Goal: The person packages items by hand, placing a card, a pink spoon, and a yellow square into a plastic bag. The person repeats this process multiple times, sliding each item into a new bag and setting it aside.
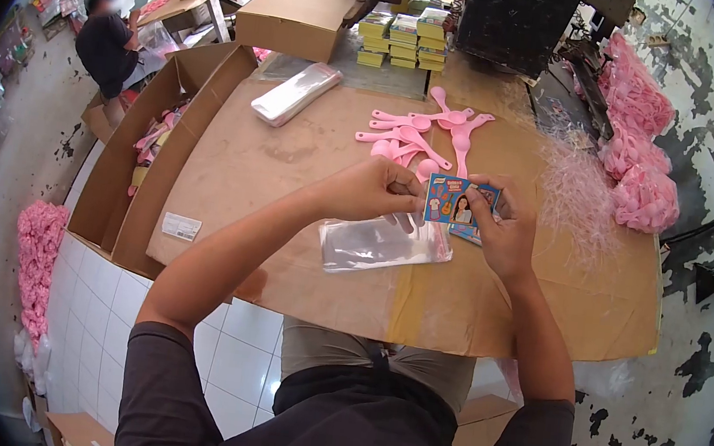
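My right hand has the printed card pinched near its right side, thumb on the face and fingers behind, likely so the picture stays flat and turned up toward me while most of its left part is uncovered. Another printed piece shows just below it, partly behind my fingers. My left hand is curled at the card's left edge, thumb and fingers drawn together; from this angle I cannot tell whether they grip that edge or merely sit beside it. The card is raised over the cardboard-covered table, in front of my body, where I suppose both hands reach it comfortably. The clear plastic sleeves lie flat under my hands, and the pink spoons are heaped just beyond, both presumably set there for short reaches. The yellow-edged stacks stand at the far side, perhaps to leave working room, and the bundle of clear packets lies off to my left.
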Demonstrator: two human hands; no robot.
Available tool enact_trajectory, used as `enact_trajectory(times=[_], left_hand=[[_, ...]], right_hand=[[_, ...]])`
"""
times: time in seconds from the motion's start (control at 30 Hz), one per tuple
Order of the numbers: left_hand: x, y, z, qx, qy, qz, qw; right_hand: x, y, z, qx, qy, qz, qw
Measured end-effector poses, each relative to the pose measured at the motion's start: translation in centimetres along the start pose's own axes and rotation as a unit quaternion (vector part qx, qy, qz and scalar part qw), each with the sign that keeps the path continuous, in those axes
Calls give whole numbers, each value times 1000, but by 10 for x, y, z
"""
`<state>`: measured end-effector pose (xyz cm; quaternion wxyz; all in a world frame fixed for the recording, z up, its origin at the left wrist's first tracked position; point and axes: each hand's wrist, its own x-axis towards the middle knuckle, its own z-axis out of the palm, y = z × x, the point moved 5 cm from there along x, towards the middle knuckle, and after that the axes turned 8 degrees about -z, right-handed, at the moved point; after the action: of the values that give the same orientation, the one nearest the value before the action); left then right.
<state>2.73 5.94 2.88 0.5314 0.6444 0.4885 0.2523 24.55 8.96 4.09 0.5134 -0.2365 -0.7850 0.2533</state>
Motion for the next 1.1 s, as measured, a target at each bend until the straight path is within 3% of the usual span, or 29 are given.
enact_trajectory(times=[0.2,0.3,0.4,0.5,0.6,0.7,0.77,0.9,1.0,1.1], left_hand=[[12,-14,0,-73,28,5,997],[13,-21,5,-104,44,12,994],[8,-25,10,-119,46,-1,992],[3,-25,14,-124,52,-2,991],[0,-27,16,-143,55,17,988],[-3,-21,20,-190,60,3,980],[-4,-21,20,-205,72,-4,976],[-6,-22,21,-119,86,8,989],[-8,-20,31,-87,68,18,994],[-10,-18,38,-96,69,35,992]], right_hand=[[1,3,2,95,60,52,992],[-3,18,0,105,44,95,989],[-4,17,-4,52,14,85,995],[-5,11,-5,67,66,31,995],[-2,5,-5,106,91,44,989],[-8,10,-4,68,74,58,993],[-5,5,-6,-2,11,2,1000],[3,-14,-2,-31,-97,-56,993],[0,-14,8,13,-142,-26,989],[-14,-3,23,162,-67,129,976]])
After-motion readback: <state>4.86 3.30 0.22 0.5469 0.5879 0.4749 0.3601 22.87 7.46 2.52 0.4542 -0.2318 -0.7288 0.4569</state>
